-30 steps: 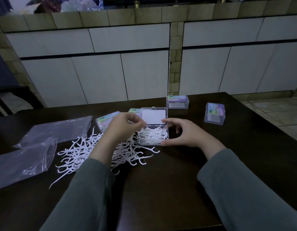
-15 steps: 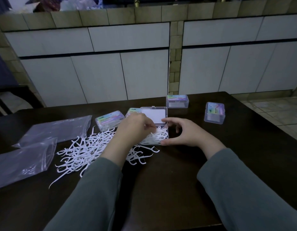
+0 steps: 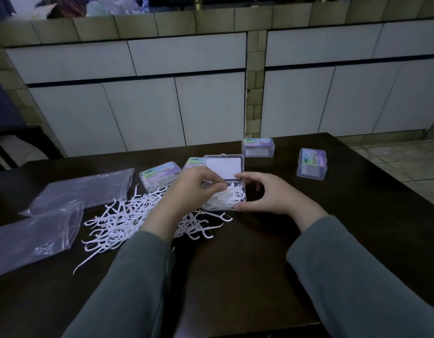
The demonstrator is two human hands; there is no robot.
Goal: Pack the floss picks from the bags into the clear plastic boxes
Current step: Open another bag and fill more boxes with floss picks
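**Here, both hands at the open box**

Here the open clear box (image 3: 224, 196) sits near the middle of the dark desk (image 3: 235, 276), its lid (image 3: 223, 167) standing up at the far side with a white label on it. White floss picks fill much of the box's tray.

The left hand (image 3: 189, 191) reaches over the tray's left edge with its fingers curled down onto the picks inside; its grip looks closed on a few picks, though the fingertips are partly hidden by the hand itself. The right hand (image 3: 267, 193) braces the box from the right, thumb at the near right corner and forefinger at the lid's far right corner, the remaining fingers loosely arched above the desk.

A loose pile of floss picks (image 3: 123, 220) spreads on the desk left of the box and under the left wrist, with some strays just in front of the box. Two empty clear bags (image 3: 52, 215) lie flat at the left, overlapping.

Four closed boxes with colourful labels stand around: one (image 3: 160, 176) just behind the pile, one (image 3: 192, 163) partly hidden behind the left hand and the open lid, one (image 3: 258, 147) further back, and one (image 3: 312, 163) well apart to the right.

Grey sleeves (image 3: 357, 276) cover both forearms.
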